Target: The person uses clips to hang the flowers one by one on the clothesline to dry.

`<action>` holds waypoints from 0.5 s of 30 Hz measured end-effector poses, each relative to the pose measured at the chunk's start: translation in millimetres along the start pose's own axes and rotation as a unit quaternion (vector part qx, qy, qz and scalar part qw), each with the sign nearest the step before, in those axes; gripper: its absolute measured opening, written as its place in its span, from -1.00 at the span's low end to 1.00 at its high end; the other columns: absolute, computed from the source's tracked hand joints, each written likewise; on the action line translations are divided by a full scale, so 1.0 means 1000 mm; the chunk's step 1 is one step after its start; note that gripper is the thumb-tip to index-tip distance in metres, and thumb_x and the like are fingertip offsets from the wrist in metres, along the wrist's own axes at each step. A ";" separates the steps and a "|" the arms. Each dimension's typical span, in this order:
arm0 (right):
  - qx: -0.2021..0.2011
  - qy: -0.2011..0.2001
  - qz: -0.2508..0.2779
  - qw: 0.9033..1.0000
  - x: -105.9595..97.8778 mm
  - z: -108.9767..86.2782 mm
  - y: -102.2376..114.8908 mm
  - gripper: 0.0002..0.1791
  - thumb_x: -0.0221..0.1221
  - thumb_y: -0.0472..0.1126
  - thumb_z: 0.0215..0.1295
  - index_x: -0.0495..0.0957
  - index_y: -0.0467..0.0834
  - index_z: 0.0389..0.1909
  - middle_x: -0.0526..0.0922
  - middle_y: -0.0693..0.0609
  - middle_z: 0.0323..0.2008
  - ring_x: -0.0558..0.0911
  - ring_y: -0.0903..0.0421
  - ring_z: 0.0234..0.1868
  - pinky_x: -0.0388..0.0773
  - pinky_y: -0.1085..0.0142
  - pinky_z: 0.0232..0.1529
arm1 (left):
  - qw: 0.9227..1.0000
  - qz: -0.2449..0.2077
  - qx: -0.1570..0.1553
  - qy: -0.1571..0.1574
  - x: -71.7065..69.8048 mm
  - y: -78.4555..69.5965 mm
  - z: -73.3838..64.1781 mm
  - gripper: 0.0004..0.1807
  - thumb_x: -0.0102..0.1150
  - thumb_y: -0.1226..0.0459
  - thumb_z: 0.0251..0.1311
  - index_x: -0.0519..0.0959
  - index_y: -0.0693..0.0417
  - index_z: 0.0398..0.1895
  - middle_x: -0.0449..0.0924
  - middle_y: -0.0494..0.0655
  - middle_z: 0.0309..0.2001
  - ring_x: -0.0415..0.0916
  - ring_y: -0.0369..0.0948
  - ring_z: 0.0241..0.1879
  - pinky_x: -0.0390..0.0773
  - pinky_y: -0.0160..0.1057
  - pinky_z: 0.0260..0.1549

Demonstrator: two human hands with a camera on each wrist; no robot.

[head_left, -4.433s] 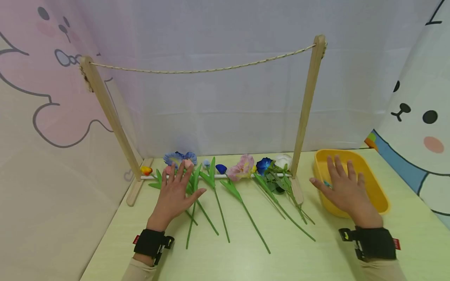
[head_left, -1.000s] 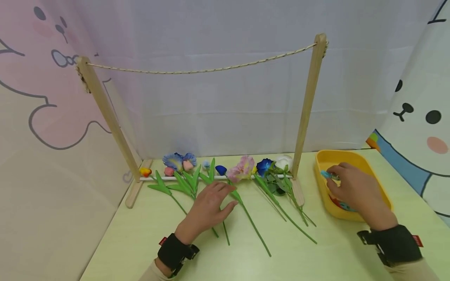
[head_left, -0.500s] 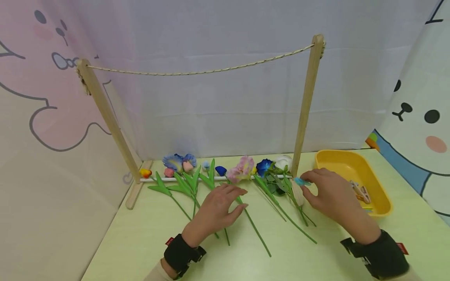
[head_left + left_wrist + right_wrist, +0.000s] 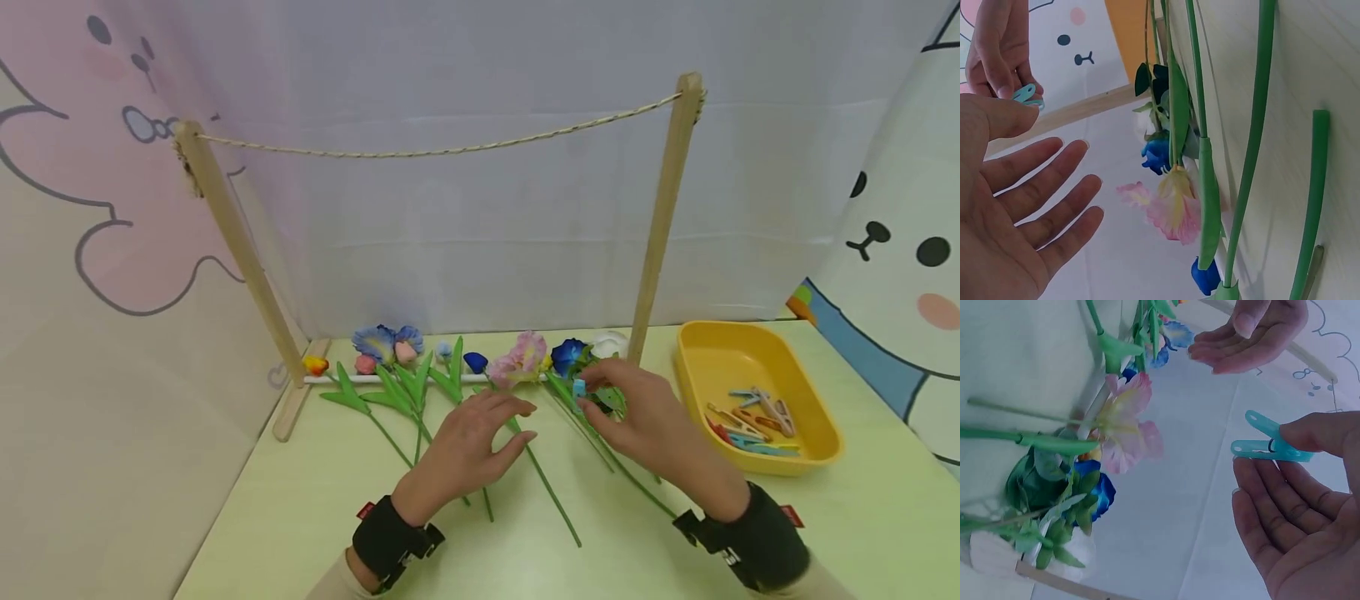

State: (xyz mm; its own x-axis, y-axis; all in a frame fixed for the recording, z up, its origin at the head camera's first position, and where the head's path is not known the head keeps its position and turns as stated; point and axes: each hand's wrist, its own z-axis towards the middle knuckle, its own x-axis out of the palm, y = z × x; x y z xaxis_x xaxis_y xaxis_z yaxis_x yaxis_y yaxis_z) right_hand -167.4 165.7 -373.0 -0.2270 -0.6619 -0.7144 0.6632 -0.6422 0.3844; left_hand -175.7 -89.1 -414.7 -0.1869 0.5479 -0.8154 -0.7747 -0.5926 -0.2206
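Note:
Between thumb and fingers, my right hand pinches a light-blue clothespin, held over the flowers at the right. My left hand hovers above the stems in the middle, fingers relaxed and holding nothing. Below the hands lies a row of artificial flowers. Among them are a pink iris-like bloom, a blue rose-like bloom, a dark blue bud, a blue iris-like bloom and an orange-yellow bud. Their green stems point toward me. A white bloom is partly behind my right hand.
A wooden frame has a left post, a right post and a sagging rope strung between their tops. A white rod joins the posts low down. At the right stands a yellow basin with several clothespins inside.
My right hand has picked a light-blue clothespin from the yellow basin and carried it left over the flowers. My left hand has shifted right from the left-hand flowers to the middle.

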 end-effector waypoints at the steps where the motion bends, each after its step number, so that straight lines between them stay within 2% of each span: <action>1: 0.000 0.001 0.008 1.000 0.002 0.001 0.002 -0.68 0.39 -0.24 0.08 0.57 -0.12 -0.13 0.66 0.09 -0.26 0.66 0.15 -0.27 0.67 0.14 -0.26 | 1.000 -0.004 -0.001 -0.003 -0.001 0.000 0.000 -0.71 0.24 0.10 0.26 0.63 -0.08 0.01 0.64 -0.24 -0.03 0.53 -0.28 0.01 0.61 -0.23 -0.10; 6: 0.004 -0.002 0.056 0.998 0.012 0.005 0.010 -0.70 0.39 -0.23 0.11 0.57 -0.07 -0.14 0.67 0.16 -0.27 0.67 0.18 -0.25 0.68 0.14 -0.22 | 1.000 -0.026 -0.009 -0.008 -0.003 0.002 -0.003 -0.71 0.24 0.08 0.27 0.62 -0.08 0.01 0.64 -0.22 -0.02 0.53 -0.27 0.00 0.62 -0.22 -0.12; 15: -0.004 0.001 0.109 0.994 0.026 0.008 0.022 -0.76 0.35 -0.19 0.18 0.59 -0.07 -0.13 0.71 0.17 -0.26 0.69 0.19 -0.22 0.70 0.20 -0.20 | 0.993 -0.105 -0.057 -0.009 -0.005 0.005 -0.009 -0.55 0.23 0.03 0.27 0.53 -0.09 0.19 0.61 -0.22 0.03 0.50 -0.28 0.05 0.60 -0.17 -0.05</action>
State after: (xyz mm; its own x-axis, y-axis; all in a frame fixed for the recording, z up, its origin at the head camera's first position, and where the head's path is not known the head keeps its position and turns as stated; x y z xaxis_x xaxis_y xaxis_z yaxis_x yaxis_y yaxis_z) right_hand -164.4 131.7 -378.7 -0.0753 -0.7845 -0.6156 0.7028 -0.4797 0.5254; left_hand -172.8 -100.3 -416.8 -0.0410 0.6761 -0.7357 -0.7246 -0.5271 -0.4440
